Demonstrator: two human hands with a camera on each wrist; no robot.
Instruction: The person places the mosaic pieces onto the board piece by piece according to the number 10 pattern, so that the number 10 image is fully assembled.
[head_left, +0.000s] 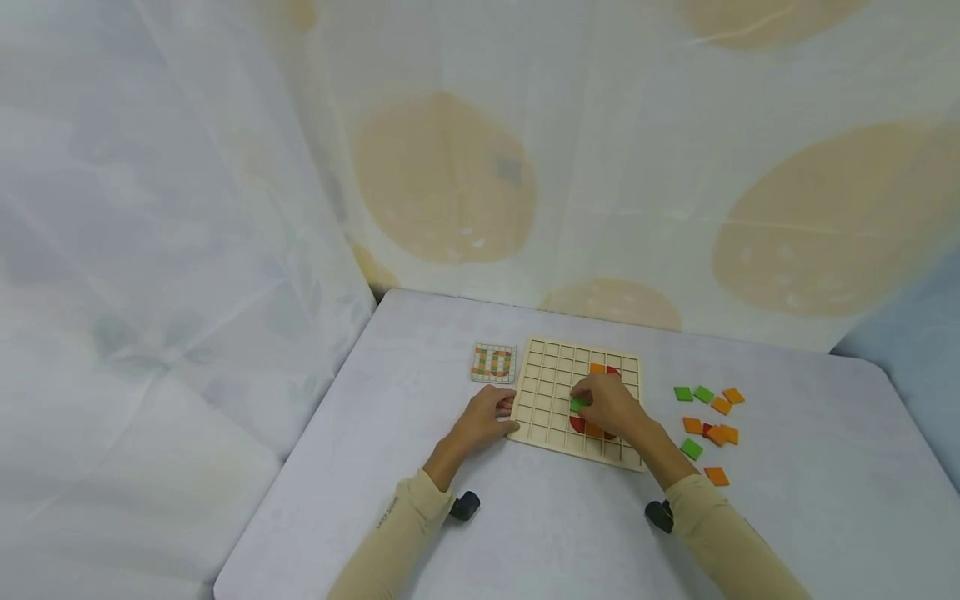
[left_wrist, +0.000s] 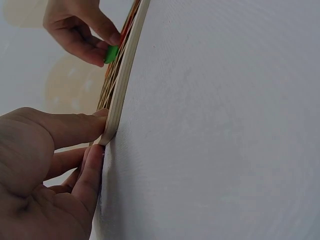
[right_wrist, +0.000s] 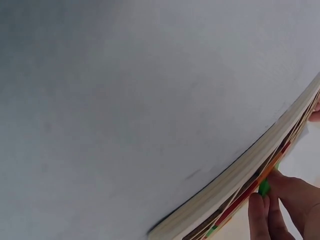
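A wooden grid board (head_left: 547, 375) lies on the pale table, with orange and red tiles set in its right columns. My right hand (head_left: 603, 404) hovers over the board's middle and pinches a green tile (head_left: 577, 404) between thumb and fingers; the same green tile (left_wrist: 111, 54) shows in the left wrist view and again (right_wrist: 263, 187) in the right wrist view. My left hand (head_left: 487, 417) rests at the board's near left corner. Its fingers (left_wrist: 75, 127) press the board's edge (left_wrist: 117, 107) with the thumb lying against the cloth.
A small pattern card (head_left: 494, 362) with an orange "10" lies left of the board. Several loose green and orange tiles (head_left: 708, 421) are scattered to the board's right. A draped curtain stands behind the table's far edge (head_left: 600, 321).
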